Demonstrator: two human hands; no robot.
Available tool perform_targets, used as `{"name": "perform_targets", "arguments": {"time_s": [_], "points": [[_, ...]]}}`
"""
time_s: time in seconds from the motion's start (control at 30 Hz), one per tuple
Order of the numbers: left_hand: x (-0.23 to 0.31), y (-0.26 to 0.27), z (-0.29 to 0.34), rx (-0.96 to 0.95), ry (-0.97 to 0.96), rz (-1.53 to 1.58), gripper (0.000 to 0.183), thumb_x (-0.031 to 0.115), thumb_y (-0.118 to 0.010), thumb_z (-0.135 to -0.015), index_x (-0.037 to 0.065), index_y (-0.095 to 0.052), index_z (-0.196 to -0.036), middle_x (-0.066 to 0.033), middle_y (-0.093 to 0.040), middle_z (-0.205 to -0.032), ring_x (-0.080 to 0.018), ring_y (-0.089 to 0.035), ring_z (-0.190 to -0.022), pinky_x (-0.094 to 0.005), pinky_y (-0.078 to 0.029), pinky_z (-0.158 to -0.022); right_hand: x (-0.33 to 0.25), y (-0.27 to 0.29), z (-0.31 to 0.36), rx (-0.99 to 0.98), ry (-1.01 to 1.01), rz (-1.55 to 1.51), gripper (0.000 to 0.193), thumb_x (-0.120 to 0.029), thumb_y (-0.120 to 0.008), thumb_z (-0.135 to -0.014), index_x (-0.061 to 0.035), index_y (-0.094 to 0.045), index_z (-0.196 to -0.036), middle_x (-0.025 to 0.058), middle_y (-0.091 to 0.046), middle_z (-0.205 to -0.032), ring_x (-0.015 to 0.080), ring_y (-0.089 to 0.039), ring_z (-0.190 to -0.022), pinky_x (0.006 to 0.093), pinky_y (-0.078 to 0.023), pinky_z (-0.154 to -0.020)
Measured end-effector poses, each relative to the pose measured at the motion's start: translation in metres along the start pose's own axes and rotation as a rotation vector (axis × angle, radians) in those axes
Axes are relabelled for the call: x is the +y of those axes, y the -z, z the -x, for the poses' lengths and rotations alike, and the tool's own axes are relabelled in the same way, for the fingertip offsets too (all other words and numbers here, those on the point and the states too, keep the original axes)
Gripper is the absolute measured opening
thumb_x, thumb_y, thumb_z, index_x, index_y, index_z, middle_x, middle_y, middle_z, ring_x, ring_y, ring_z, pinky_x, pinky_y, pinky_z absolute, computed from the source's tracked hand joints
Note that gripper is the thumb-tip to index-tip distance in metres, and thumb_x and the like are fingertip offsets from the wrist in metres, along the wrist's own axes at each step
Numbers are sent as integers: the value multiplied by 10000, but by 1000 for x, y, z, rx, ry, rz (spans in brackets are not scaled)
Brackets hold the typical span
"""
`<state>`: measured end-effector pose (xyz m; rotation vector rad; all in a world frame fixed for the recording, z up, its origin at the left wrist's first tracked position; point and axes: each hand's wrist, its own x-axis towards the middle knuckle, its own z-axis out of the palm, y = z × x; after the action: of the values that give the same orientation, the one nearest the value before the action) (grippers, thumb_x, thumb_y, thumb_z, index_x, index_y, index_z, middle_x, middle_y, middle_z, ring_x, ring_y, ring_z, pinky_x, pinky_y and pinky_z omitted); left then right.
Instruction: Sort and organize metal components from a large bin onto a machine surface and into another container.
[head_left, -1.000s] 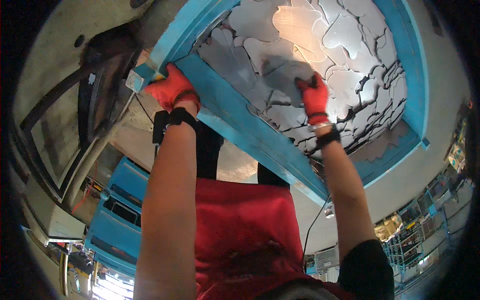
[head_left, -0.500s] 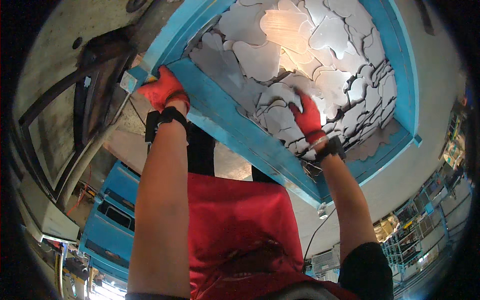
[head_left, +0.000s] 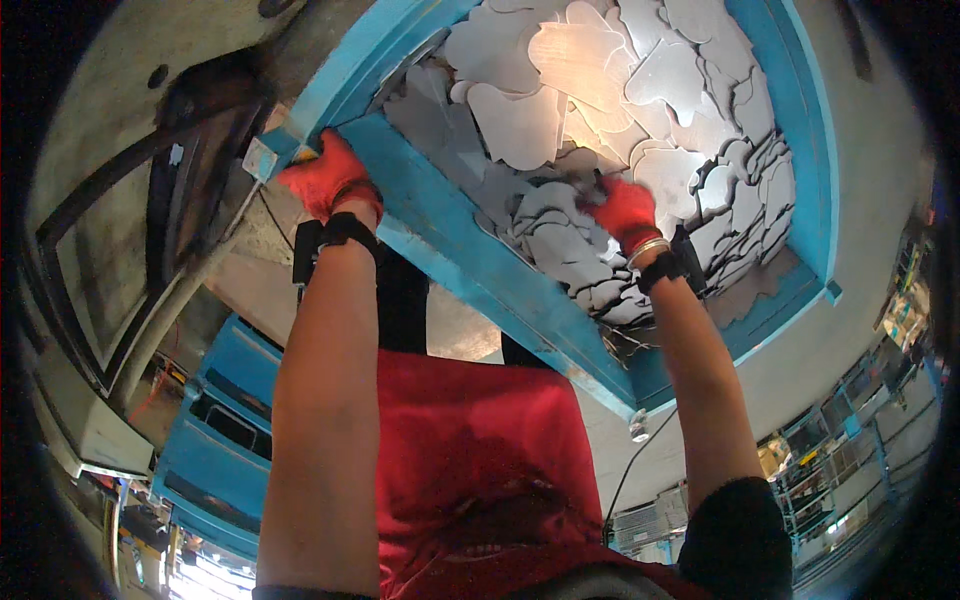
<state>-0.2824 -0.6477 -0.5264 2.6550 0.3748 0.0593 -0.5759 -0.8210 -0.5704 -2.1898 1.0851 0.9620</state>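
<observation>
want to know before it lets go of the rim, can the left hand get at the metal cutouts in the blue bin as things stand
Probably yes. The left hand grips the corner rim of the blue bin, the metal cutouts lie uncovered just inside, and the right hand is already down among them.

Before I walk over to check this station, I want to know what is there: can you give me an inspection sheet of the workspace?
Surface: blue metal bin, near rim scuffed and worn.
Job's things: flat grey sheet-metal cutouts piled loose and overlapping inside the bin.
Clutter: nothing seen apart from the pile.
Hands: left hand in a red glove grips the bin's near corner; right hand, red-gloved too, lies on the cutouts, and whether it grasps one cannot be told. Black wrist straps on both arms.
Cables: a thin dark cable hangs below the bin's near edge.
Surroundings: blue machine housing at lower left, concrete floor, racks at far right.
</observation>
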Motion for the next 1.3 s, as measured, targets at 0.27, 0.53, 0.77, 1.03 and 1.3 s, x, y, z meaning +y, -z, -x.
{"name": "perform_targets", "arguments": {"time_s": [0.27, 0.53, 0.77, 1.03, 1.3], "points": [[9, 1, 2, -33, 119, -65, 663, 376, -670, -671, -10, -373, -1121, -218, -567, -1022, -371, -564, -938, -435, -447, -790, 4, -80, 6, 27, -34, -543, 741, -493, -696, -613, -31, -484, -1151, 197, -589, -1041, 360, -530, -1017, 413, -428, -831], [5, 4, 2, -104, 40, 73, 642, 368, -660, -682, 5, -376, -1129, -223, -555, -1052, -381, -554, -950, -431, -440, -795, 7, -67, 11, -72, -12, -490, 647, -506, -660, -645, -80, -555, -1119, 172, -614, -995, 338, -560, -967, 397, -439, -814], [3, 0, 1, -52, 97, -90, 643, 368, -663, -680, 17, -384, -1141, -212, -551, -1078, -379, -545, -974, -424, -435, -817, 9, -92, -5, 51, -61, -509, 449, -383, -689, -660, -42, -625, -946, 133, -645, -901, 294, -600, -867, 367, -448, -768], [5, -4, 2, -35, 95, -136, 654, 382, -673, -669, 10, -391, -1126, -209, -561, -1056, -372, -550, -972, -430, -439, -820, 70, -89, 21, 380, -220, -821, 234, -159, -675, -716, -6, -624, -886, 42, -636, -797, 112, -544, -705, 263, -432, -650], [6, 3, 2, -82, 134, -113, 673, 420, -656, -670, 2, -378, -1119, -204, -559, -1047, -374, -550, -969, -439, -438, -812, 96, -2, 58, 395, -21, -1231, 226, -122, -657, -734, -3, -611, -921, 43, -631, -813, 122, -552, -717, 271, -437, -660]]}}
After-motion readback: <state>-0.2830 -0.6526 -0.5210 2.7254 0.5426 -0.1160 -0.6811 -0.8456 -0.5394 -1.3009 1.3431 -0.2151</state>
